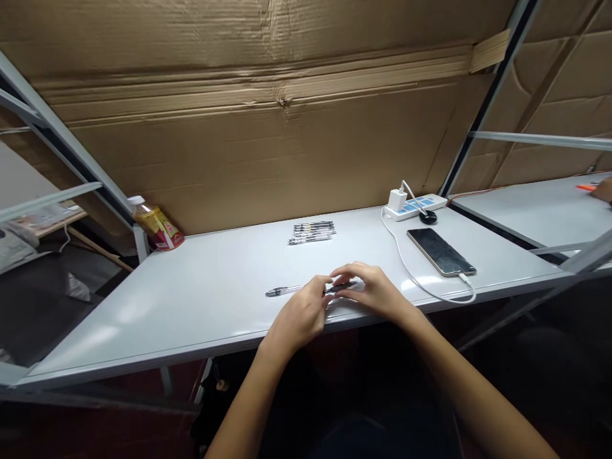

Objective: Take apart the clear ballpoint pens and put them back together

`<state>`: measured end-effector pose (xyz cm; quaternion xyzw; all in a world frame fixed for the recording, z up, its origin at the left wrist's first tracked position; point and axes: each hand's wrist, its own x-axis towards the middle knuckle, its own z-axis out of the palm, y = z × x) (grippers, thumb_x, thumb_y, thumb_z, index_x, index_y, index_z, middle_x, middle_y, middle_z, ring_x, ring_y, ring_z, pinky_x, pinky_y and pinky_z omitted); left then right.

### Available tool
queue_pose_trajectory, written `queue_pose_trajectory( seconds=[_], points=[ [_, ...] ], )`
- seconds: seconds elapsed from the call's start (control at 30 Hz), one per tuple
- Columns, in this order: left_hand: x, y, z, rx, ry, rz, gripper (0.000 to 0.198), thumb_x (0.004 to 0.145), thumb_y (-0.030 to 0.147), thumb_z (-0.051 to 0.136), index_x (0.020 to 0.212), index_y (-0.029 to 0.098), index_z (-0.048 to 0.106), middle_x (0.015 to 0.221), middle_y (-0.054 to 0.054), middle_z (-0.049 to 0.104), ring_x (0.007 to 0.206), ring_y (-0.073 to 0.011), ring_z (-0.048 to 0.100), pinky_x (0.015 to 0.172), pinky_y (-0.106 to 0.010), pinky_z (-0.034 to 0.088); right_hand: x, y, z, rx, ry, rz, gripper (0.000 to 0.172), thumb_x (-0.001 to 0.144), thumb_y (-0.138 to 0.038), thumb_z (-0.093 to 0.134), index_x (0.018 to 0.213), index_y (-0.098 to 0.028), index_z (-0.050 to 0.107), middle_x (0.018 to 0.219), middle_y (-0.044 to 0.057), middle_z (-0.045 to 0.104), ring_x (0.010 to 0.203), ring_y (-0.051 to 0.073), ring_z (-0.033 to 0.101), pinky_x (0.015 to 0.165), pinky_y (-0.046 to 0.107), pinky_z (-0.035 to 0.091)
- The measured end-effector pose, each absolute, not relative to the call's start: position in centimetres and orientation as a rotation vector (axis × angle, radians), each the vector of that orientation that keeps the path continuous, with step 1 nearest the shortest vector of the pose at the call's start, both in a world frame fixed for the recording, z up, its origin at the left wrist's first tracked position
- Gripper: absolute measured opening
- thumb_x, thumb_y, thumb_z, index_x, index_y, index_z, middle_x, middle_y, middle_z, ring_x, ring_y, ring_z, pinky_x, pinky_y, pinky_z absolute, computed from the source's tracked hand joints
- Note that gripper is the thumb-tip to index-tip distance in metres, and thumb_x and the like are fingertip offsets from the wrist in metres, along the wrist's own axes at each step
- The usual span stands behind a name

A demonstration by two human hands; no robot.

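Bare forearms (497, 408) reach in up front, left hand (299, 315) and right hand (370, 293) both pinching a clear ballpoint pen (287, 291) just behind the front edge of a smooth white table (143, 325). Farther back lie a bundle of pens (312, 233), a glossy black smartphone (440, 252) on a white cable (400, 264), a power strip (418, 207) and a plastic bottle (157, 224), with corrugated cardboard (248, 153) behind.

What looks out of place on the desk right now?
The plastic bottle at the far left corner of the white desk stands out: it leans over against the cardboard wall rather than standing upright. The pen between the left hand and right hand looks normal.
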<state>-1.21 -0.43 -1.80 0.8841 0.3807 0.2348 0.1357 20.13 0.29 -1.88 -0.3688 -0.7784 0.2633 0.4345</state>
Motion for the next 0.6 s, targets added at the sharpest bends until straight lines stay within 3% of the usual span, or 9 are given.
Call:
queue_pose_trajectory(
  seconds=[0.17,0.3,0.47,0.53,0.6],
  points=[
    [-1.5,-0.5,-1.3,2.466,0.944,0.839,0.037,0.104,0.019,0.040,0.138,0.029,0.032,0.139,-0.012,0.047,0.125,-0.0203,0.056,0.106,-0.042,0.052,19.4,0.3,-2.5,-0.931,-2.018,0.493,0.018,0.090,-0.020,0.069,0.107,-0.026,0.071,0.098,0.004,0.076,0.090,0.023,0.070,0.082,0.037,0.057],
    [-1.5,-0.5,-1.3,2.459,0.930,0.903,0.050,0.103,0.026,0.046,0.148,0.032,0.024,0.155,-0.012,0.037,0.149,-0.0240,0.034,0.116,-0.047,0.043,18.9,0.3,-3.4,-0.880,-2.185,0.338,0.029,0.095,-0.015,0.058,0.121,-0.025,0.069,0.106,0.009,0.074,0.094,0.023,0.069,0.083,0.038,0.057],
    [-1.5,-0.5,-1.2,2.450,0.901,0.877,0.062,0.103,0.032,0.048,0.156,0.035,0.015,0.167,-0.011,0.024,0.154,-0.0263,0.026,0.122,-0.050,0.036,18.7,0.6,-4.1,-0.867,-2.332,0.308,0.029,0.096,-0.012,0.054,0.120,-0.022,0.068,0.106,0.010,0.071,0.095,0.023,0.066,0.082,0.036,0.057],
    [-2.0,-0.1,-0.9,2.478,0.973,0.881,0.060,0.104,0.037,0.047,0.157,0.034,0.019,0.167,-0.010,0.027,0.154,-0.0260,0.027,0.123,-0.050,0.033,19.0,0.6,-3.8,-0.941,-2.306,0.294,0.023,0.100,-0.018,0.052,0.115,-0.022,0.069,0.101,0.009,0.071,0.092,0.023,0.065,0.081,0.035,0.056],
    [-3.0,0.6,-0.6,2.532,1.147,0.894,0.050,0.104,0.039,0.046,0.152,0.031,0.037,0.164,-0.008,0.035,0.152,-0.0259,0.031,0.124,-0.050,0.032,19.3,0.7,-3.5,-1.038,-2.255,0.266,0.023,0.102,-0.023,0.050,0.112,-0.021,0.071,0.099,0.009,0.070,0.091,0.022,0.065,0.082,0.036,0.055]
  ],
)
